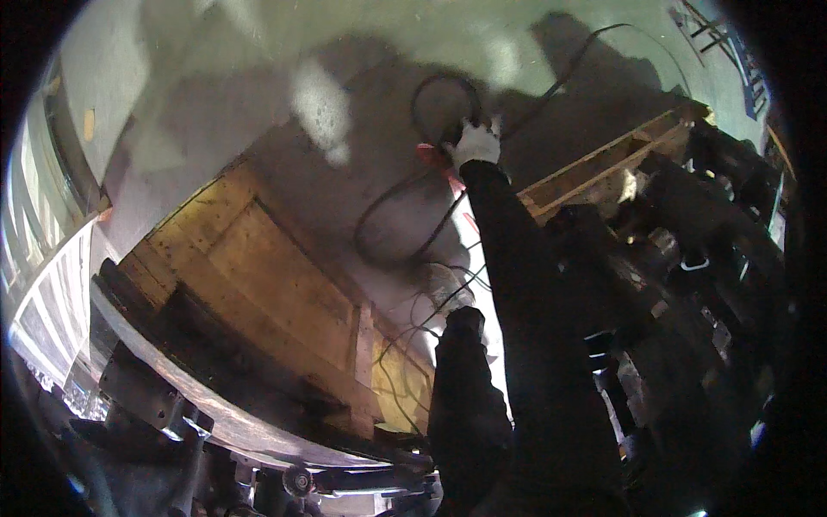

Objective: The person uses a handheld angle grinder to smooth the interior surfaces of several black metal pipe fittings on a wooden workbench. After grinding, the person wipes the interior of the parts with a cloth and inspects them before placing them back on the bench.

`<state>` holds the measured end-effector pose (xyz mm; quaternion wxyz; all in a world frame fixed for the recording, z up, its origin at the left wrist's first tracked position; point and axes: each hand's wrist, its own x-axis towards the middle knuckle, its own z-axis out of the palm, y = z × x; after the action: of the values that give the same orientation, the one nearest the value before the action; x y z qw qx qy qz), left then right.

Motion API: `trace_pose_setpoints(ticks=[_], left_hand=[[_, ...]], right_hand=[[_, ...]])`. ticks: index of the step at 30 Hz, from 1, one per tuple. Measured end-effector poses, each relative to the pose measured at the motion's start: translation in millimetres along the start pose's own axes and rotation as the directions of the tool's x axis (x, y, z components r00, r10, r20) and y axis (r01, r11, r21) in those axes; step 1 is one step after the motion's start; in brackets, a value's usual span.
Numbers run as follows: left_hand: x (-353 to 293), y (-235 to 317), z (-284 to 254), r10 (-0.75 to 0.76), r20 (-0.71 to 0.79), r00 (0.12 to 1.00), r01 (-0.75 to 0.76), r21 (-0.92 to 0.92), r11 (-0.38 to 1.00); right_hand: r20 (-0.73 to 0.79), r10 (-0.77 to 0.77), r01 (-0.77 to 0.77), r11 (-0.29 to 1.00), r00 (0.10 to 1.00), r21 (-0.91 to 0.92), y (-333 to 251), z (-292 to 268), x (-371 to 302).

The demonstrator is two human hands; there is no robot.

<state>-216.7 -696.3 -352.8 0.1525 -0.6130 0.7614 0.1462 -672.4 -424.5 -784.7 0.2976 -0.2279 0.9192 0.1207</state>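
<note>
My right hand [478, 142], in a white glove, reaches far out over the floor. Its fingers are closed around part of a thick black cable [444, 79], which loops beyond the hand. A small red piece [430, 156] shows just left of the glove; its kind is unclear. Nearer to me is my left hand [450, 284], gloved and dim, among thin dark cables. Its fingers are too blurred to make out. Another cable loop [362, 233] hangs or lies between the hands, on the left. Beside my right sleeve runs a bright white strip with red marks.
A wooden crate or pallet [267, 276] stands at the left, behind a curved metal edge [207, 401]. On the right, a long wooden frame [603, 168] borders a heap of dark metal parts [672, 250]. Greenish floor [413, 30] stretches beyond, with a cable trailing to the far right.
</note>
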Motion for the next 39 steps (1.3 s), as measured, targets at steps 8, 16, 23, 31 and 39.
trace_pose_setpoints(ticks=[8, 16, 23, 31, 39], left_hand=[[-21.9, -1.5, -21.4, 0.028, -0.037, 0.999, -0.031, -0.100, 0.994], [-96.9, -21.7, -78.7, 0.032, -0.109, 0.994, -0.061, -0.269, 0.961], [-294.3, -55.5, -134.6, -0.149, -0.132, 0.980, 0.021, -0.677, 0.736], [-653.5, -18.5, -135.8, -0.466, -0.197, 0.862, 0.073, -0.863, 0.500], [-676.5, 5.6, -154.9, -0.718, 0.129, 0.684, -0.514, -0.613, -0.600]], right_hand=[[0.016, 0.218, -0.212, 0.925, 0.976, 0.314, 9.6, -19.2, -122.4], [-0.128, 0.271, -0.178, 0.855, 0.954, 0.487, -14.8, -99.2, -250.3], [-0.330, 0.307, 0.010, 0.719, 0.893, 0.695, -52.8, -205.7, -363.6], [-0.583, 0.245, 0.236, 0.743, 0.775, 0.626, -77.5, -325.0, -581.0], [-0.272, -0.955, 0.629, -0.283, -0.117, 0.724, 14.2, -392.0, -835.3]])
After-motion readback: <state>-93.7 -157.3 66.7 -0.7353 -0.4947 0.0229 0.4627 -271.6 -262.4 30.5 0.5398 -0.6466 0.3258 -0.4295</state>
